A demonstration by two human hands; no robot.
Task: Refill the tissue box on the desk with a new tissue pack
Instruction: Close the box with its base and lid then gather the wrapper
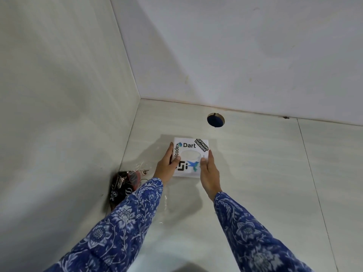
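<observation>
A white square tissue box [191,148] with printed stickers ("Dart", a blue hummingbird) rests on the pale desk [255,173]. Its top has an oval opening [191,155] that shows white inside. My left hand [167,165] grips the box's left side, thumb on the top. My right hand [208,169] grips the right side, thumb near the opening. Both sleeves are blue with a white flower print. A crumpled clear plastic wrapper [137,167] lies left of the box.
A dark printed bag or wrapper [122,185] sits by the left wall, partly under my left sleeve. A round cable hole [215,120] opens in the desk behind the box. White walls close the left and back. A seam [310,173] crosses the desk at right.
</observation>
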